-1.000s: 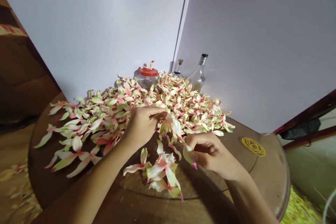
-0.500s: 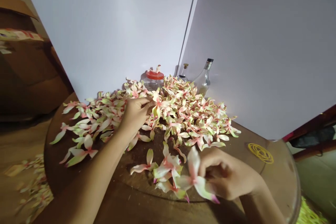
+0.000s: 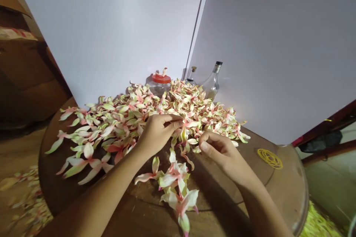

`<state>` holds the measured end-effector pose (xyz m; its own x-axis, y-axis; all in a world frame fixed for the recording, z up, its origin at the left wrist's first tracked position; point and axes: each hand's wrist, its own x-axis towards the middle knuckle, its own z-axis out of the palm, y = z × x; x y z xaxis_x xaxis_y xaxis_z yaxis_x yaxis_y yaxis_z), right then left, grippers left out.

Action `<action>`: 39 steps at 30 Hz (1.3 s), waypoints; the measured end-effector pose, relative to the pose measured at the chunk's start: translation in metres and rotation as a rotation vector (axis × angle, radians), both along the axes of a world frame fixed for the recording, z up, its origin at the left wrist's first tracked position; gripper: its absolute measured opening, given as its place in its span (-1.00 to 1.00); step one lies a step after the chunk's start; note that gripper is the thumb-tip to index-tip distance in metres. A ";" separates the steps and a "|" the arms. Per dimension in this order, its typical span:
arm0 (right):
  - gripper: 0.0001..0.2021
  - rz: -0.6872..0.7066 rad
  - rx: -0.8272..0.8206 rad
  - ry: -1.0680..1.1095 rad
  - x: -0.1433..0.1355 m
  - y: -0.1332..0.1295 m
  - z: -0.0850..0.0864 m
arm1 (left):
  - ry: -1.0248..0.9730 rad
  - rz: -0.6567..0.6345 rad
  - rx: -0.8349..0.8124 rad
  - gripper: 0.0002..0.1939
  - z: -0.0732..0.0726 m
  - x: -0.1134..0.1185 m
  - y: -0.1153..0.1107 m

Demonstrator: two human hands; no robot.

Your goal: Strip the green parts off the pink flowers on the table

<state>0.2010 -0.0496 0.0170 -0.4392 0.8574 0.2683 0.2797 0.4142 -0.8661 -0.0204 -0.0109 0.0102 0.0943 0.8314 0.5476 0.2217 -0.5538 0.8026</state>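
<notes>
My left hand [image 3: 162, 129] pinches a pink and white flower [image 3: 184, 131] between thumb and fingers, in front of a large heap of similar flowers [image 3: 133, 107]. To its right, my right hand [image 3: 219, 152] has its fingers curled and thumb close to the index finger, with nothing seen in them. Its fingertips are beside the heap's front edge, a little apart from the held flower. Below both hands, a small cluster of flowers [image 3: 176, 181] lies overlapping on the round brown table [image 3: 222, 207]; the nearest flower has purple-tipped petals.
Behind the heap are a red-lidded jar [image 3: 160, 79] with a flower on top, a small bottle [image 3: 191, 76] and a taller clear bottle [image 3: 213, 81]. White panels [image 3: 125, 26] rise behind. Yellow loops [image 3: 269, 158] lie at the table's right. More flowers [image 3: 33, 200] cover the floor at left.
My right hand let go of a flower, now at the near end of the cluster, and moved up toward my left hand. My left hand shifted right with its flower.
</notes>
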 end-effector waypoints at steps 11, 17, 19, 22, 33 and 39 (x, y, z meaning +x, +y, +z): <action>-0.78 0.052 -0.146 0.101 -0.011 -0.001 -0.007 | 0.049 -0.003 0.191 -0.87 -0.001 0.018 -0.017; -0.79 0.073 -0.131 0.095 -0.009 -0.001 -0.008 | 0.052 0.004 0.191 -0.88 0.000 0.017 -0.018; -0.78 0.068 -0.127 0.089 -0.009 -0.002 -0.007 | 0.050 0.011 0.198 -0.88 0.000 0.017 -0.018; -0.75 0.027 -0.108 0.043 -0.010 -0.003 -0.004 | 0.047 0.027 0.209 -0.87 0.000 0.017 -0.017; -0.84 -0.011 0.034 -0.019 -0.010 -0.006 -0.002 | -0.029 -0.053 0.014 -0.91 -0.008 0.018 -0.006; -0.81 0.062 -0.006 0.114 -0.008 -0.009 -0.002 | -0.124 -0.030 -0.082 -0.87 -0.011 0.005 0.007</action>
